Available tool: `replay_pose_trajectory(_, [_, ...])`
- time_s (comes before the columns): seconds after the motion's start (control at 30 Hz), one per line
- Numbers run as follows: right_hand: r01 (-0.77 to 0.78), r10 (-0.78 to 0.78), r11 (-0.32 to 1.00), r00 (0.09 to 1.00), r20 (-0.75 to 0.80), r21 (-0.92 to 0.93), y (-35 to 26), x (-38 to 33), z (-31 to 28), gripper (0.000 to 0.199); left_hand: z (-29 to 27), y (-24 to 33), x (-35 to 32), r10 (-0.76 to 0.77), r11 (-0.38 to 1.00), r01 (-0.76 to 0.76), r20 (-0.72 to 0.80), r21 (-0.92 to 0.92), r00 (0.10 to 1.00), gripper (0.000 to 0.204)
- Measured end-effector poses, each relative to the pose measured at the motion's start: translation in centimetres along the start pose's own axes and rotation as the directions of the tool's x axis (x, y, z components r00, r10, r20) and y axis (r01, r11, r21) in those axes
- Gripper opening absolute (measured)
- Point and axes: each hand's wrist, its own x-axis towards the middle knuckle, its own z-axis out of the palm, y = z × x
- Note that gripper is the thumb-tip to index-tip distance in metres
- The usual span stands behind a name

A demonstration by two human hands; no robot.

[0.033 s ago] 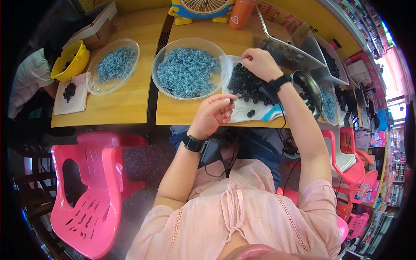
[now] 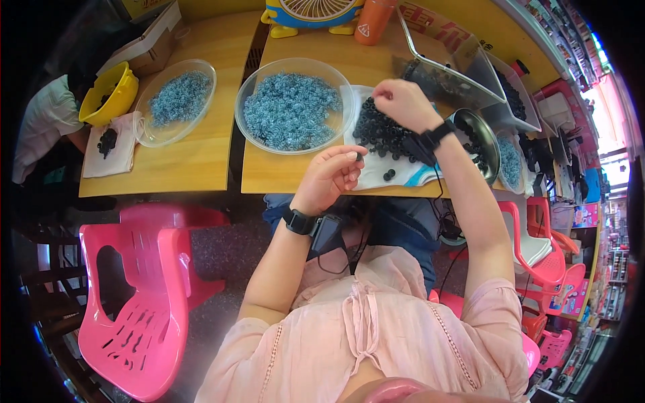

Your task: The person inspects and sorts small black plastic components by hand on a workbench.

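Black and small, a part [image 2: 359, 157] sits at the very tips of your left hand [image 2: 327, 178], near the middle of the frame, with the thumb and a fingertip pinching it and the other fingers curled loosely beneath. It juts out on the right side of that grip, most of it covered by your fingertips, just beside the lower left edge of the black pile [image 2: 386, 131]. Your right hand [image 2: 406, 105] is over the top of that pile, right of centre in the upper half, its fingers bent down and drawn together; you cannot tell from this view whether they hold anything. Under the pile lies a white cloth [image 2: 368, 178] with a blue band, and two loose black pieces [image 2: 390, 175] rest near its lower edge. Left of the cloth, a clear bowl [image 2: 337, 125] holds pale blue coiled pieces [image 2: 289, 107]; right of it, a metal bowl [image 2: 493, 151] holds more black ones. All this is on your wooden table [image 2: 269, 171]. An orange bottle [image 2: 375, 24] stands at the upper centre, and a pink chair [image 2: 144, 316] fills the lower left.
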Motion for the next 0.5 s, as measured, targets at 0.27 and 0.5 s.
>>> replay_pose_trajectory(0.27, [0.205, -0.187, 0.977, 0.958, 0.216, -0.063, -3.8, -7.5, 1.1, 0.012, 0.4, 0.1, 0.3, 0.0, 1.0, 0.0, 0.008, 0.016, 1.0, 0.024])
replay_pose_trajectory(0.5, [0.268, -0.272, 0.956, 0.962, -0.02, -0.122, -4.4, -1.2, 1.4, 0.013, 0.3, -0.1, 0.2, 0.005, 1.0, -0.005, -0.008, 0.016, 1.0, 0.023])
